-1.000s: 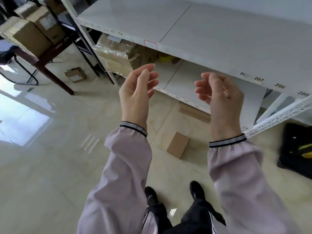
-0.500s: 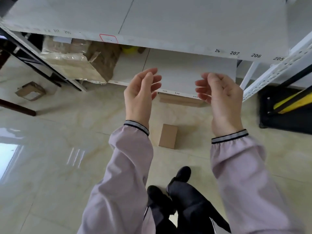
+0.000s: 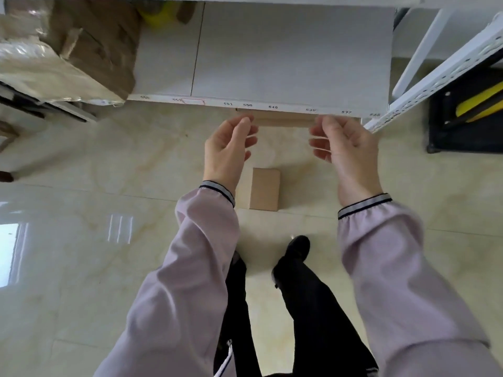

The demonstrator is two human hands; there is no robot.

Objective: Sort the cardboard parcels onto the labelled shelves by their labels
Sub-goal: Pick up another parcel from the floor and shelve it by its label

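Observation:
A small brown cardboard parcel (image 3: 265,189) lies on the tiled floor just below my hands. A flatter cardboard parcel (image 3: 283,119) pokes out from under the low white shelf (image 3: 294,58), whose front edge carries number labels. My left hand (image 3: 227,149) and my right hand (image 3: 345,151) hover in front of that edge, palms facing each other, fingers curled and apart, holding nothing. The fingertips are near the ends of the flat parcel; I cannot tell if they touch it.
Large cardboard boxes wrapped in clear film (image 3: 62,53) fill the shelf's left end, with something yellow (image 3: 160,12) behind. A white perforated upright (image 3: 435,74) stands at right, beside a black and yellow case (image 3: 468,104). My feet (image 3: 296,248) stand on glossy tiles.
My view has tilted down and moved closer to the low shelf. Both hands have dropped toward the shelf's front edge and the flat parcel, still with nothing in them.

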